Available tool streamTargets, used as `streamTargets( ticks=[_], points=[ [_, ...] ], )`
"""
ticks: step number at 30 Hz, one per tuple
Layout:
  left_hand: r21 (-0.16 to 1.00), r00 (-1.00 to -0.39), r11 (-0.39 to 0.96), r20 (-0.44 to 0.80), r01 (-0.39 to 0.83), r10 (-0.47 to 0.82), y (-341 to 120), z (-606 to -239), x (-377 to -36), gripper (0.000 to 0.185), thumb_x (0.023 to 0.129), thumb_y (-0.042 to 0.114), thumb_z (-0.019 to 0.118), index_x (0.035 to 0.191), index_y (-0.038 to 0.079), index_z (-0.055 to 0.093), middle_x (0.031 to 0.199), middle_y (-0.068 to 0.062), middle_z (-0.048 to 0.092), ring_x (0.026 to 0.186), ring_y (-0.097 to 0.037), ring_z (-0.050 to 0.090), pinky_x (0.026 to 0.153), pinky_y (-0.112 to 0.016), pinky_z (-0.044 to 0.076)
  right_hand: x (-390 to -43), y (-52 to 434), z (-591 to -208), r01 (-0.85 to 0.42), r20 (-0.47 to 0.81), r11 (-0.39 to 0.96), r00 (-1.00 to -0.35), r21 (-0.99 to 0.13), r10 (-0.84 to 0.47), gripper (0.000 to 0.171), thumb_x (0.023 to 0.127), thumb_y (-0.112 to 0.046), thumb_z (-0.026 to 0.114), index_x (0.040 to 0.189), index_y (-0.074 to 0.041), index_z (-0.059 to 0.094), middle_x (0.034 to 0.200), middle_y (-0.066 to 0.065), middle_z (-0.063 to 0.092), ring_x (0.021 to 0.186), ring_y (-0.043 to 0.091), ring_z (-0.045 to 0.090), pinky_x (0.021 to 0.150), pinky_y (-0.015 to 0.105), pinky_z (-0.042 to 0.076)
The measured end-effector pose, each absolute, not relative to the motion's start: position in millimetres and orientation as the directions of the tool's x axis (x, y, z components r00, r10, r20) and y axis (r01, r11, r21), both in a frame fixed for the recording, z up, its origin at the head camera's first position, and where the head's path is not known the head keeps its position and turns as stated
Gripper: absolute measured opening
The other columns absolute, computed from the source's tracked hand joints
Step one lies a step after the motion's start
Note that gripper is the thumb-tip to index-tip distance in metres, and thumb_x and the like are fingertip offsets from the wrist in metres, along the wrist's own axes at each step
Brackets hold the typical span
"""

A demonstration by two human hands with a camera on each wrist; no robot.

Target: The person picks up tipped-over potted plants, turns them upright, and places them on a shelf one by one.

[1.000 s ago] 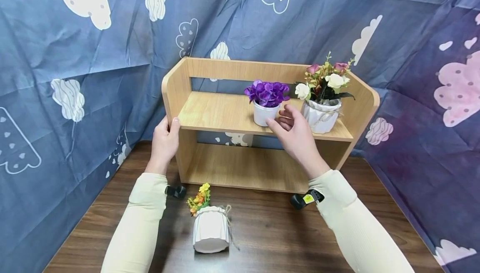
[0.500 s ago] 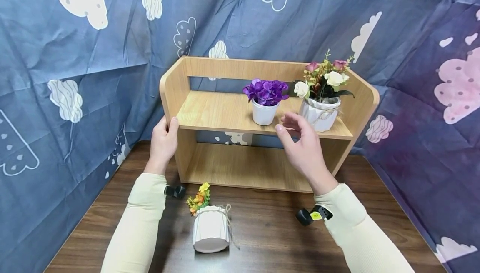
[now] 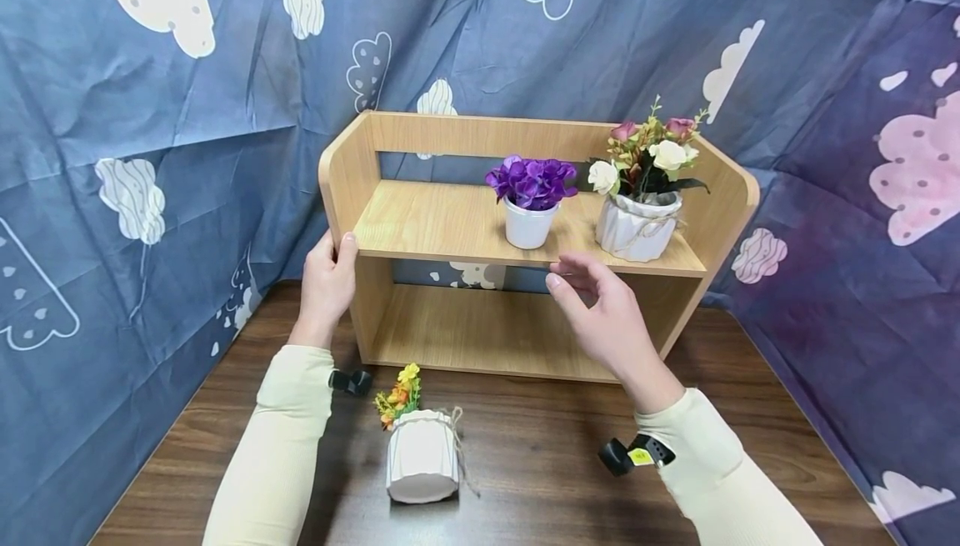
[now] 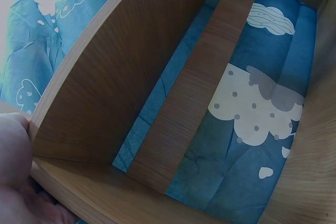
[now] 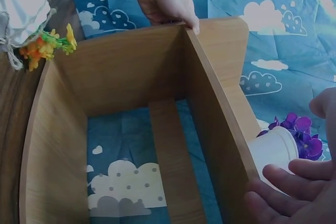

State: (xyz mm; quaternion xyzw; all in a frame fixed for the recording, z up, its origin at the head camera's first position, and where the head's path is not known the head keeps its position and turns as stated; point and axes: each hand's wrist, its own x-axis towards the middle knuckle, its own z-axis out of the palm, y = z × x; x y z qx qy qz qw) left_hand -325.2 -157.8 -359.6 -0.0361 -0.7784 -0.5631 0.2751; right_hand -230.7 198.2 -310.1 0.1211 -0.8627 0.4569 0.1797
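My left hand [image 3: 327, 288] grips the left side panel of a two-tier wooden shelf [image 3: 420, 217], thumb on its front edge. Relaxed and holding nothing, my right hand [image 3: 603, 313] hovers before the upper board's front edge. Just behind it on that board stands a small white pot of purple flowers [image 3: 527, 225], upright; the right wrist view shows the purple flowers [image 5: 304, 137] near the loosely curved fingers. To its right, a white ribbed pot of roses [image 3: 637, 229] tied with twine stands upright. The left wrist view catches only part of the left hand [image 4: 18, 177].
A white pot with yellow and orange flowers [image 3: 422, 458] lies on its side on the dark wood table [image 3: 540, 463], in front of the shelf and between the forearms. Blue cloud-patterned cloth [image 3: 247, 96] hangs behind and at both sides.
My right hand has let go of the purple-flower pot and drawn back, down and to the right. The left hand keeps its grip on the shelf's side.
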Motion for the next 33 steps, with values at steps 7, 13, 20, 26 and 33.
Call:
streamTargets(
  ticks=[7, 13, 20, 26, 33],
  points=[
    [0.856, -0.846, 0.359, 0.472, 0.372, -0.247, -159, -361, -326, 0.044, 0.112, 0.026, 0.047, 0.144, 0.001, 0.064, 0.140, -0.026, 0.068, 0.122, -0.034, 0.064, 0.110, -0.051, 0.049, -228, 196, -320, -0.374, 0.402, 0.567, -0.912, -0.734, -0.082, 0.045, 0.108, -0.027, 0.065, 0.145, -0.002, 0.062, 0.138, 0.017, 0.072, 0.126, 0.032, 0.069, 0.108, 0.049, 0.054],
    [0.854, -0.844, 0.365, 0.474, 0.371, -0.253, -159, -361, -326, 0.044, 0.112, 0.027, 0.048, 0.144, 0.001, 0.064, 0.141, -0.026, 0.068, 0.123, -0.034, 0.064, 0.110, -0.052, 0.049, -226, 193, -332, -0.357, 0.371, 0.580, -0.923, -0.732, -0.100, 0.046, 0.108, -0.029, 0.066, 0.145, -0.003, 0.062, 0.136, 0.015, 0.073, 0.123, 0.031, 0.070, 0.105, 0.046, 0.056],
    [0.857, -0.845, 0.364, 0.469, 0.366, -0.256, -158, -359, -324, 0.044, 0.112, 0.027, 0.049, 0.144, 0.001, 0.064, 0.141, -0.025, 0.068, 0.123, -0.034, 0.063, 0.111, -0.052, 0.049, -226, 188, -347, -0.365, 0.356, 0.571, -0.925, -0.735, -0.133, 0.045, 0.107, -0.028, 0.067, 0.144, -0.002, 0.061, 0.134, 0.015, 0.074, 0.122, 0.030, 0.071, 0.105, 0.047, 0.057],
    [0.857, -0.843, 0.362, 0.471, 0.367, -0.260, -159, -359, -324, 0.043, 0.112, 0.026, 0.049, 0.143, 0.002, 0.065, 0.141, -0.025, 0.068, 0.123, -0.034, 0.063, 0.111, -0.051, 0.048, -226, 181, -358, -0.365, 0.337, 0.554, -0.928, -0.748, -0.157, 0.044, 0.106, -0.026, 0.069, 0.142, -0.001, 0.062, 0.131, 0.013, 0.075, 0.119, 0.028, 0.072, 0.102, 0.038, 0.058],
    [0.856, -0.849, 0.360, 0.470, 0.371, -0.243, -159, -359, -324, 0.045, 0.113, 0.027, 0.048, 0.147, 0.002, 0.062, 0.145, -0.025, 0.066, 0.126, -0.035, 0.063, 0.114, -0.053, 0.048, -222, 175, -370, -0.337, 0.300, 0.538, -0.941, -0.773, -0.158, 0.043, 0.106, -0.025, 0.069, 0.142, -0.003, 0.063, 0.131, 0.011, 0.075, 0.118, 0.025, 0.071, 0.102, 0.040, 0.057]
  ],
)
